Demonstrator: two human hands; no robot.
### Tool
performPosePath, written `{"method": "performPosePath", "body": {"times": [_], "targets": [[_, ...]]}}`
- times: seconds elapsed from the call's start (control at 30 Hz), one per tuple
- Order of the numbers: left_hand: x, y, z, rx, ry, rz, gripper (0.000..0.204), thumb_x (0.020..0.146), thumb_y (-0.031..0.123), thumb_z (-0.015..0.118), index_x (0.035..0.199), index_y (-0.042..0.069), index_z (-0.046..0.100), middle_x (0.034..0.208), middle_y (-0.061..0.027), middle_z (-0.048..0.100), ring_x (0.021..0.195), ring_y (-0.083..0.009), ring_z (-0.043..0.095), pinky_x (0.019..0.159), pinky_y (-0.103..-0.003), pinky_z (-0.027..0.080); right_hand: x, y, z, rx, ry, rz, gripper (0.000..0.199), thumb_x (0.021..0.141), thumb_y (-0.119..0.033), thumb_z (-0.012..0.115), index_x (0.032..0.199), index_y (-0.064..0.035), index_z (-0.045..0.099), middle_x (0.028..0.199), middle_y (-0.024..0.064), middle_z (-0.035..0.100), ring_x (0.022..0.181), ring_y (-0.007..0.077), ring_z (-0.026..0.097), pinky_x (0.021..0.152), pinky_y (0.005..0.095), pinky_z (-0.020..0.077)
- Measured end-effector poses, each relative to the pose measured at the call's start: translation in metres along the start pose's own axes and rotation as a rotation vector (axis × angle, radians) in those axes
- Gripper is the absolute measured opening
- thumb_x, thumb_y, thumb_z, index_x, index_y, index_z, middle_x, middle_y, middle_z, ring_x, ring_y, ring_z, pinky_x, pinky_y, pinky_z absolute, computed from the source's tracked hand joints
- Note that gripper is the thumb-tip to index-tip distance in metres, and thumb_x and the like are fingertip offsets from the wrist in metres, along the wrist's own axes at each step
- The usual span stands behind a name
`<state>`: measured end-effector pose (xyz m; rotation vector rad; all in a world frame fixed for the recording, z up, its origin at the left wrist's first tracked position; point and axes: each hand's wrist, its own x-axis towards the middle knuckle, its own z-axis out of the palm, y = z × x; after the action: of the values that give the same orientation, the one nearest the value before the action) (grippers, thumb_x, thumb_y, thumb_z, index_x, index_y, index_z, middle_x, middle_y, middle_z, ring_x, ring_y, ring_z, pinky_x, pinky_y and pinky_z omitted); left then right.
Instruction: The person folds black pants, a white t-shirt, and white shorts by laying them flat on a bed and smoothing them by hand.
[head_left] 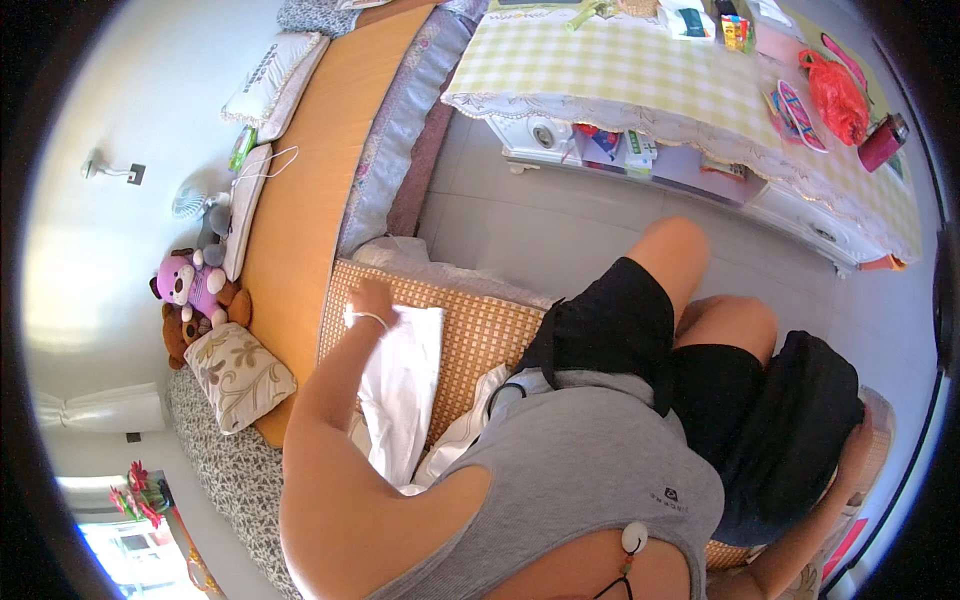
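Observation:
A white garment (402,385) lies partly folded on the woven mat seat (480,330) at my left side. At its far left corner is my left hand (373,303), with a white band round the wrist; its fingers are blurred and mostly hidden, so their grip does not show. A black garment (800,420) drapes beside my right thigh. My right hand (852,455) reaches round its outer edge, fingers curled against the cloth. More white cloth (465,430) is bunched between the folded garment and my waist.
An orange-brown padded bench (335,130) carries a floral cushion (240,378), plush toys (190,285) and a small fan (190,203). Across the tiled floor (520,200) stands a cabinet with a checked tablecloth (600,65), bearing a red bag (838,98) and a flask (882,143).

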<state>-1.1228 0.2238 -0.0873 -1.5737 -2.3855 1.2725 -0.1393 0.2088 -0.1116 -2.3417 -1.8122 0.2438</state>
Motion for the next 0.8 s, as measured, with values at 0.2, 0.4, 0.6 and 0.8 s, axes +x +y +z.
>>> {"method": "performPosePath", "body": {"times": [0.2, 0.4, 0.6, 0.8], "targets": [[-0.103, 0.128, 0.056, -0.722, -1.279, 0.514, 0.053, 0.064, 0.043, 0.081, 0.088, 0.000, 0.063, 0.074, -0.0088, 0.066, 0.066, -0.0189, 0.068, 0.051, -0.033, 0.054, -0.010, -0.011, 0.007, -0.013, 0.043, 0.107, 0.043, 0.090, -0.005, 0.034, 0.132, -0.0016, 0.045, 0.122, 0.0249, 0.055, 0.110, 0.0393, 0.055, 0.093, 0.0419, 0.0432], [-0.134, 0.167, 0.079, -0.097, -0.787, 0.872, 0.030, 0.069, 0.017, 0.072, 0.093, -0.001, 0.069, 0.092, -0.0169, 0.069, 0.081, -0.0287, 0.069, 0.064, -0.039, 0.055, -0.018, -0.024, 0.005, -0.062, 0.118, 0.018, 0.045, 0.090, -0.005, 0.033, 0.134, -0.0035, 0.044, 0.122, 0.0250, 0.055, 0.109, 0.0402, 0.056, 0.090, 0.0429, 0.0452], [-0.149, 0.165, 0.116, -0.263, -0.537, 0.565, 0.031, 0.085, 0.021, 0.048, 0.096, 0.003, 0.070, 0.103, -0.0196, 0.066, 0.099, -0.0310, 0.064, 0.082, -0.039, 0.051, -0.017, -0.066, -0.006, -0.034, 0.028, 0.302, 0.046, 0.090, -0.004, 0.034, 0.135, -0.0061, 0.043, 0.125, 0.0207, 0.055, 0.111, 0.0384, 0.055, 0.092, 0.0418, 0.0444], [-0.143, 0.155, 0.093, -0.463, -0.528, 0.200, 0.032, 0.082, 0.028, 0.056, 0.097, 0.003, 0.069, 0.101, -0.0198, 0.066, 0.097, -0.0323, 0.065, 0.080, -0.039, 0.052, -0.037, -0.059, 0.019, -0.001, 0.265, 0.164, 0.049, 0.089, -0.001, 0.035, 0.136, -0.0107, 0.043, 0.127, 0.0185, 0.054, 0.112, 0.0368, 0.054, 0.093, 0.0405, 0.0438]]}}
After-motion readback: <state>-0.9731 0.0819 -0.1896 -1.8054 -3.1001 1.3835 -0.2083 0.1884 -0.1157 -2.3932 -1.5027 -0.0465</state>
